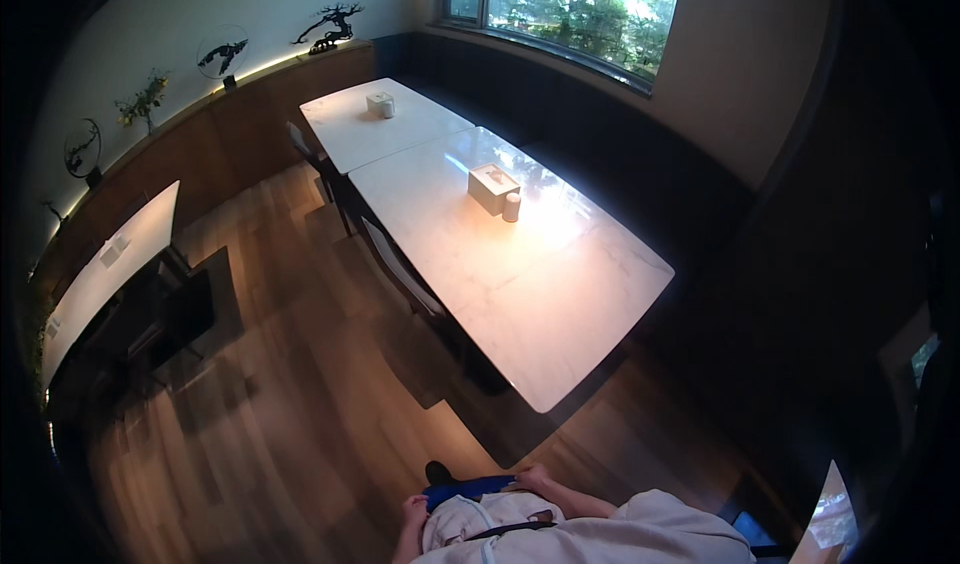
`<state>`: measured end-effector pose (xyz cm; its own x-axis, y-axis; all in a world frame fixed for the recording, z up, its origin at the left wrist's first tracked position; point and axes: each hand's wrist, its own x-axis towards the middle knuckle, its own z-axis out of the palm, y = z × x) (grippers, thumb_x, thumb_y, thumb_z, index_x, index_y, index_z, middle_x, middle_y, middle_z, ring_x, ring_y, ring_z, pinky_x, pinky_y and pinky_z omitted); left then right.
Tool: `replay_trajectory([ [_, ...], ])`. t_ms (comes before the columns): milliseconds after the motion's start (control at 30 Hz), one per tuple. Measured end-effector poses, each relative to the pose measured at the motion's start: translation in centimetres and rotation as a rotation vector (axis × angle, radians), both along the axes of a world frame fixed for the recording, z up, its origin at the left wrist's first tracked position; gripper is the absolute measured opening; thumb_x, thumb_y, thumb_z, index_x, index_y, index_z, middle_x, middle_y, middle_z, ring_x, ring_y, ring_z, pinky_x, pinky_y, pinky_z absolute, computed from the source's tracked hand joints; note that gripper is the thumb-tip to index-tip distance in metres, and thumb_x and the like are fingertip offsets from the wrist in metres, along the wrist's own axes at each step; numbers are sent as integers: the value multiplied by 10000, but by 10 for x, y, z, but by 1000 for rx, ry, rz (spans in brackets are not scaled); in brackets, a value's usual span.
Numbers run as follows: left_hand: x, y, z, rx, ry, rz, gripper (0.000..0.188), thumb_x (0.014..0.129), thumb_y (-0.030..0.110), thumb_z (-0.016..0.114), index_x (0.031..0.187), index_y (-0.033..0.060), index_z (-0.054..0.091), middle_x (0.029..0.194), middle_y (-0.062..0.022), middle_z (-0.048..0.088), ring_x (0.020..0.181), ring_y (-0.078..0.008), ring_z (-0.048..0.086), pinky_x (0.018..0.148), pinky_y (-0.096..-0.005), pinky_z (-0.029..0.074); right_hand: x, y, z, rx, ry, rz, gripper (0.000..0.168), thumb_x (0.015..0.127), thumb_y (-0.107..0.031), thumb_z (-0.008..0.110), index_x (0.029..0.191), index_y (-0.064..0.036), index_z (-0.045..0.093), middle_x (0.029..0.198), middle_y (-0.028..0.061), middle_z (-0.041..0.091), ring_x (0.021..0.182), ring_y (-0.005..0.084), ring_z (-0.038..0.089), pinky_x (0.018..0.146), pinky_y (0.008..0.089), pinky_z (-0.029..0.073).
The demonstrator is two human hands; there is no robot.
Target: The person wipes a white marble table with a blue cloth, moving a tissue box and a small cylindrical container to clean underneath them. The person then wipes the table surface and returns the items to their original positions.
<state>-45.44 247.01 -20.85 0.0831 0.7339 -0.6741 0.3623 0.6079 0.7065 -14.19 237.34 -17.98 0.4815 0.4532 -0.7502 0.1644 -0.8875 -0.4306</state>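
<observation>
A blue cloth [484, 487] stretches across the front of my body at the bottom of the view. My right hand [534, 478] pinches its right end. At the other end, my left hand [415, 510] has its fingers curled at the cloth's edge, partly hidden by my light beige clothing [645, 523]. A dark shoe [438, 474] shows just beyond the cloth. Ahead stands a long white marble-look table [480, 279], apart from both hands. On it are a pale tissue box [493, 189] and a small cylindrical container [511, 207] beside it.
A second white table [386, 125] adjoins the far end, bearing another tissue box [379, 103]. Chairs [401, 267] line the left side; a dark bench [600, 132] runs under the window [585, 16]. Another table [124, 260] stands left across the wooden floor [300, 384].
</observation>
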Motion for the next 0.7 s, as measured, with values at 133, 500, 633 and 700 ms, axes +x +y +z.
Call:
replay_trajectory([
  [133, 17, 95, 10, 312, -244, -82, 161, 864, 19, 546, 963, 54, 668, 806, -49, 640, 714, -115, 594, 645, -258, 492, -17, 103, 26, 242, 24, -178, 362, 781, -39, 650, 1141, -67, 677, 1057, 91, 693, 961, 196, 653, 825, 318, 526],
  [500, 96, 272, 166, 641, -392, -158, 277, 886, 39, 539, 1154, 67, 602, 953, -83, 654, 812, -152, 620, 707, -274, 498, -66, 309, 180, 972, 524, 107, 306, 939, -92, 574, 1234, -38, 515, 1073, 93, 659, 1007, 135, 616, 862, 265, 488],
  [633, 119, 330, 220, 709, -360, -311, 342, 841, 31, 608, 1182, 60, 594, 1030, -163, 666, 920, -235, 664, 721, -338, 513, -52, 380, 200, 998, 670, 52, 256, 942, -136, 596, 1170, -39, 530, 1059, 70, 653, 981, 111, 611, 846, 261, 493],
  [700, 130, 366, 239, 757, -211, -392, 328, 832, 39, 621, 1159, 51, 602, 1026, -187, 663, 916, -265, 671, 723, -341, 514, -35, 414, 208, 1009, 670, 107, 250, 938, -136, 603, 1156, -39, 529, 1044, 68, 656, 961, 102, 612, 831, 254, 496],
])
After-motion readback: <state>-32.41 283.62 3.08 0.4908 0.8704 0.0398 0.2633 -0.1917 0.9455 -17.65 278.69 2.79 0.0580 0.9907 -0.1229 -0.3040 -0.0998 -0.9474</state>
